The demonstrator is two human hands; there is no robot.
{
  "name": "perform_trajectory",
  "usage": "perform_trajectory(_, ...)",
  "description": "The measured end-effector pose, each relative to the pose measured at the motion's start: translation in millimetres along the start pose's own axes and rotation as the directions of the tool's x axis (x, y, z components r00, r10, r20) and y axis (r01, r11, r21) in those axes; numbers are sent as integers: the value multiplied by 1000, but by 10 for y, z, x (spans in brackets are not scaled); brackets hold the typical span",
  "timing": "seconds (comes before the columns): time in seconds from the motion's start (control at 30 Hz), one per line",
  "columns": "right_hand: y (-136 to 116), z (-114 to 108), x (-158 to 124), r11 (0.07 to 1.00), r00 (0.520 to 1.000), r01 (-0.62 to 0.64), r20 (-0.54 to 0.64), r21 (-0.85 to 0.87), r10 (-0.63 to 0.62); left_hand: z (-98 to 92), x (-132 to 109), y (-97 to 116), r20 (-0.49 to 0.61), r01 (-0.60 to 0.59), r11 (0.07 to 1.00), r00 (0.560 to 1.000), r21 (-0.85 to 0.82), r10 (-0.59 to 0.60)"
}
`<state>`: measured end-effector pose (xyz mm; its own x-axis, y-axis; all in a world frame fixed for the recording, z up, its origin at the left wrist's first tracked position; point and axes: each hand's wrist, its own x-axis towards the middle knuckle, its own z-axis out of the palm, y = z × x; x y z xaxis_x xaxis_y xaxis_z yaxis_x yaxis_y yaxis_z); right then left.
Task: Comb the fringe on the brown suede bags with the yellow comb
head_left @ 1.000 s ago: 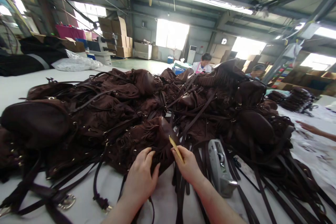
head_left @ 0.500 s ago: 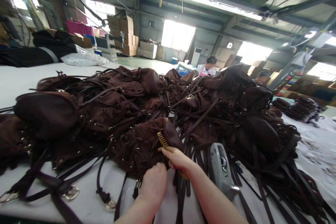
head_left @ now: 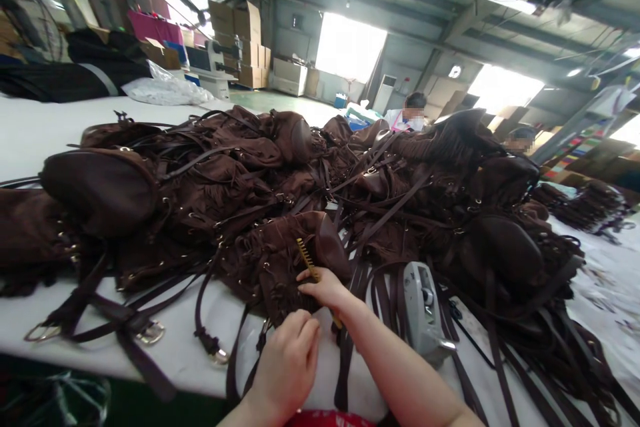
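One yellow comb (head_left: 304, 253), clamped in the fingers of the right hand (head_left: 323, 288), lies against one fringed brown bag (head_left: 270, 250); the left hand's (head_left: 293, 350) fingers curl together nearby, any grip hidden. One grey device (head_left: 419, 303) stands right; two people (head_left: 404, 119) appear beyond.

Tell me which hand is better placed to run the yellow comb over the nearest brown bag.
The right hand, most likely: it grips the yellow comb, whose toothed end is over the brown bag. The left hand is curled by the bag's near edge; whether it holds anything is hidden.
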<state>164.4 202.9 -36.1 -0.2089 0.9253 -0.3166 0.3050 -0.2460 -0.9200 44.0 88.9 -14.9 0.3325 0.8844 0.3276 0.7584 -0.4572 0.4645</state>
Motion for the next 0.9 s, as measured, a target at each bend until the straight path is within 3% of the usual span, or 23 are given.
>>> perform_trajectory(0.1,-11,5,-73,1000,999,-12,53,-6,12,-55,-120,-307,-176,156,987,973,41,-146)
perform_trajectory(0.23,-83,71,-122,995,974,-90,213,48,78,-62,-195,-554,-161,230,972,962,42,-221)
perform_trajectory(0.43,-124,156,-99,993,975,-104,203,53,91,-15,-216,-501,-157,197,980,968,-17,-197)
perform_trajectory(0.57,-86,240,-81,998,995,-61,82,-7,61,62,-215,-451,-155,161,985,974,-56,-168)
perform_trajectory(0.7,-99,323,-65,996,999,-41,-9,-74,41,88,-220,-367,-76,79,991,993,-108,-87)
perform_trajectory(0.8,-151,308,-75,996,996,-85,38,13,84,17,-237,-312,-55,68,975,995,-212,-82)
perform_trajectory(0.9,-240,203,-110,987,985,-136,122,92,124,-88,-271,-304,-94,134,895,977,-425,-190)
